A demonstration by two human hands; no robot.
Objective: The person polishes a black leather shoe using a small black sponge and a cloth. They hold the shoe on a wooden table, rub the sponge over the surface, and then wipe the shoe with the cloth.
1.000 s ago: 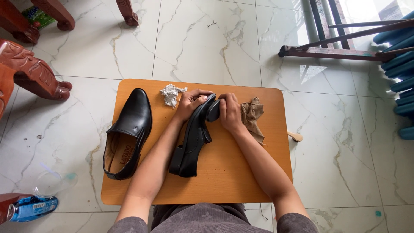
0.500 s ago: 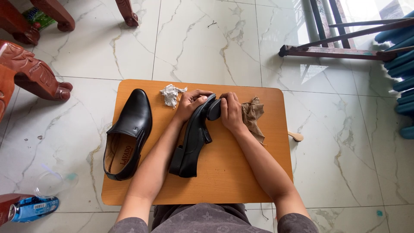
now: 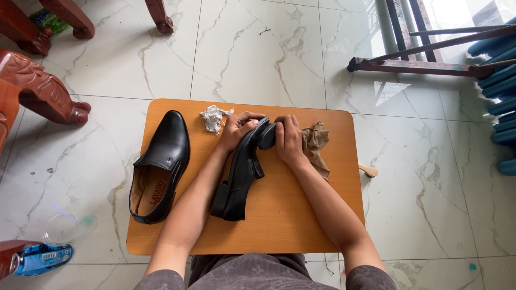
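Gripping a black dress shoe (image 3: 239,172) tipped on its side near the middle of a small orange-brown wooden table (image 3: 279,215), sole edge up, toe pointing away, heel block toward the body. Left hand (image 3: 236,129) curled around the toe end from the left, fingers bent over the upper, thumb tucked against the leather. Right hand (image 3: 289,139) closed on a small dark rounded object (image 3: 267,136), pressed against the toe of that shoe; cannot tell exactly what kind of object. Touching the right hand's outer edge, a crumpled brown rag (image 3: 316,146), spread on the tabletop. Lying just beyond the left hand, a wad of white crumpled paper (image 3: 214,117). Standing upright on the left part of the table, well apart from the held shoe, a second black shoe (image 3: 160,166), opening up, tan insole visible. Resting on the marble-tiled floor (image 3: 258,48) just off the table's right edge, a small wooden piece (image 3: 368,171). Showing at upper left, carved reddish-brown furniture legs (image 3: 45,91); at lower left, a blue-labelled bottle (image 3: 40,259) on its side.
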